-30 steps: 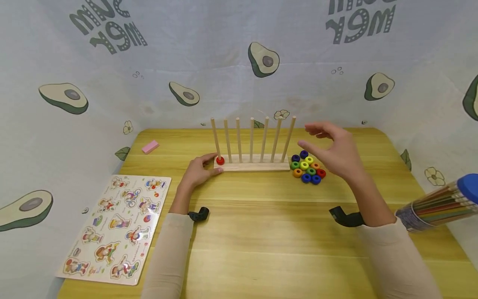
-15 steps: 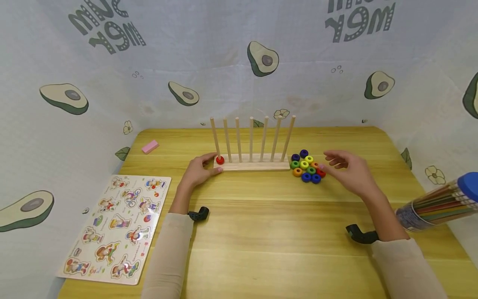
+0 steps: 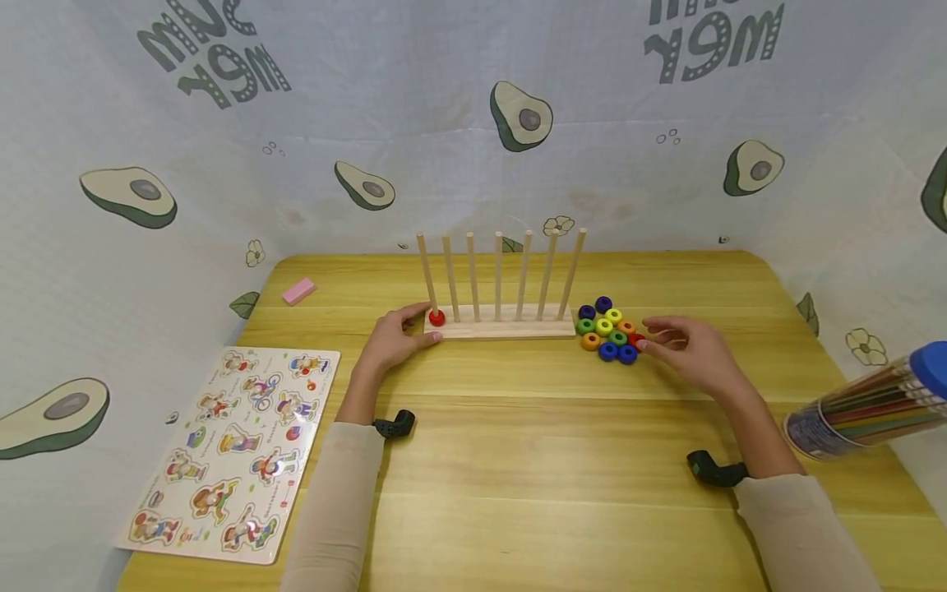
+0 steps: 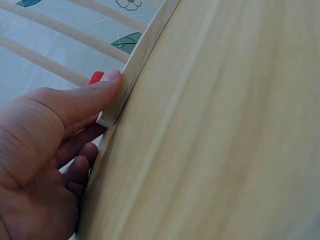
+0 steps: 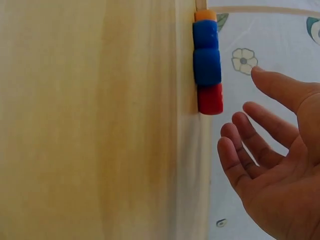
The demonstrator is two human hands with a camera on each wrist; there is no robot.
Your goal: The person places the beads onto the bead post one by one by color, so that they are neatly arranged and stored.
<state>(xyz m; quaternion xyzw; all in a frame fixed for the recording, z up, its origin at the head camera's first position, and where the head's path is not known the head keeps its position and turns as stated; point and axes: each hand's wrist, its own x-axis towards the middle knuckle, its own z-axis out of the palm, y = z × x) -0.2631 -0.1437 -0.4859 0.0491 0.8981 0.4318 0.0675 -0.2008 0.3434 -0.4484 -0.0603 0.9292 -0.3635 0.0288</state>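
Apparent step: bead pickup. Left hand (image 3: 392, 339) grips peg rack (image 3: 503, 330) at its left end; right hand (image 3: 695, 352), fingers parted, is beside loose red bead (image 5: 210, 99) on worktop (image 3: 518, 460). Next move likely requires pinching.

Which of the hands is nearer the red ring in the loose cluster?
Right. The right hand is just right of that red ring, open and not gripping it; the left hand grips the opposite, left end of the wooden peg stand.

The bare left hand (image 3: 390, 341) pinches with thumb and fingers; the bare right hand (image 3: 694, 353) holds its thumb and bent fingers apart.
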